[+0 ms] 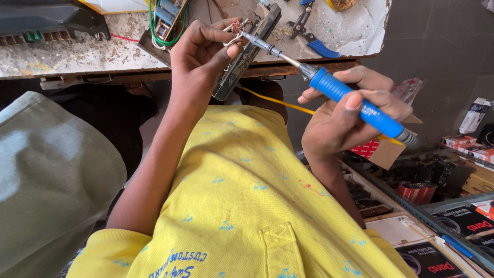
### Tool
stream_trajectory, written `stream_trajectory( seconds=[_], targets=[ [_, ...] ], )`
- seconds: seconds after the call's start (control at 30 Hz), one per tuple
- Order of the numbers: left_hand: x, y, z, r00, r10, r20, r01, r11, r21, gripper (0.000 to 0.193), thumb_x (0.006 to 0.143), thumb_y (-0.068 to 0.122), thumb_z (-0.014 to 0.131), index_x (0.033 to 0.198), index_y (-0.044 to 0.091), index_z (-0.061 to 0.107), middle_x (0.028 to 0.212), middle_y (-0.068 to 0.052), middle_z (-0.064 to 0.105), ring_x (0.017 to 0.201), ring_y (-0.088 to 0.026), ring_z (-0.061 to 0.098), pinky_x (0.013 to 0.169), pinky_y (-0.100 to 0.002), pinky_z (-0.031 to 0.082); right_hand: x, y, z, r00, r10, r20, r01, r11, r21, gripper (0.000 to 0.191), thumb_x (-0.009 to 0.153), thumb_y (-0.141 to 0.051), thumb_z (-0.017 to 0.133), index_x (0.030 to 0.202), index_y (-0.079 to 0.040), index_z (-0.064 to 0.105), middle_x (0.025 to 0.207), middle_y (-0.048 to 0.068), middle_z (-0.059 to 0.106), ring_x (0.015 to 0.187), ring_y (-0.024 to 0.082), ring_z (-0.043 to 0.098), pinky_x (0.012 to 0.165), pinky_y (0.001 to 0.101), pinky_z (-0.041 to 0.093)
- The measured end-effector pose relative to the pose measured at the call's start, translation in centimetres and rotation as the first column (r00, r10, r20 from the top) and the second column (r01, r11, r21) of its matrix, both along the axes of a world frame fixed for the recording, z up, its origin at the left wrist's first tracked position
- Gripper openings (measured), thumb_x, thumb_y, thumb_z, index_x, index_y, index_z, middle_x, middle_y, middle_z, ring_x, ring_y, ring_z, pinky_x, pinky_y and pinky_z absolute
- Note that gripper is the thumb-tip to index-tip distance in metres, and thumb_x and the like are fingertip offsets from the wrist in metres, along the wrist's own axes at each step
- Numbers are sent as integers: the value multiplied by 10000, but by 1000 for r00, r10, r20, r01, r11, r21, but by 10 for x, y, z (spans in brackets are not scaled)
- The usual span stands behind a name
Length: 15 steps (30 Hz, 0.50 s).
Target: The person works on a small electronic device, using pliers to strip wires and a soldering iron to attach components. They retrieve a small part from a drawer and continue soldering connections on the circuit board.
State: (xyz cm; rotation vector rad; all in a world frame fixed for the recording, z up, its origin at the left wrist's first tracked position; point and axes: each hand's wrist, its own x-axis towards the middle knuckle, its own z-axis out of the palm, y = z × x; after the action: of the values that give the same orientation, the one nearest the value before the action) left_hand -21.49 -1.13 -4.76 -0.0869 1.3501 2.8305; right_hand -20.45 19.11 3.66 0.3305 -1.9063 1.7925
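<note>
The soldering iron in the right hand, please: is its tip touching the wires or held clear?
Touching: the soldering iron tip meets the wires pinched in the left hand.

Pliers, a green-wired circuit board and a dark case crowd the table, leaving bare patches between them.

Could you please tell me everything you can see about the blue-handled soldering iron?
The soldering iron has a bright blue grip, a grey collar and a thin metal shaft with a fine tip. The right hand holds it like a pen, slanting up-left. Its tip meets small wires pinched in the left hand at the workbench edge.
</note>
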Motion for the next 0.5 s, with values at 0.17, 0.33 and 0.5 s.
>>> stream_trajectory(
  seconds=[0.17, 0.33, 0.5],
  targets=[
    [2, -1, 3, 1000, -14, -19, 14, 1000, -15, 169, 1020, -108, 708, 1108, -39, 582, 1500, -254, 560, 1328, -194, 622, 1200, -349, 516, -1, 3, 2, 1000, 23, 10, -23, 1000, 7, 289, 1136, -215, 539, 1163, -60, 297, 1076, 208, 557, 697, 250, 622, 564, 374, 587],
    [3, -1, 3, 999, -6, -36, 4, 999, -52, 162, 1005, -125, 703, 1087, -37, 595, 1509, -249, 555, 1372, -212, 607, 1227, -365, 498, 3, 2, 3, 1000, 17, 21, -18, 998, 52, 290, 1122, -197, 545, 1150, -52, 295, 1102, 218, 543, 687, 256, 617, 568, 382, 593],
    [4, -1, 1, 1000, 5, -20, -6, 995, -95, 154, 986, -141, 711, 1070, -50, 620, 1505, -240, 558, 1369, -222, 603, 1231, -366, 483, 6, 0, 3, 993, -7, 116, 16, 997, -81, 281, 1128, -172, 550, 1163, -46, 300, 1041, 240, 570, 671, 276, 626, 575, 384, 581]
  ],
)
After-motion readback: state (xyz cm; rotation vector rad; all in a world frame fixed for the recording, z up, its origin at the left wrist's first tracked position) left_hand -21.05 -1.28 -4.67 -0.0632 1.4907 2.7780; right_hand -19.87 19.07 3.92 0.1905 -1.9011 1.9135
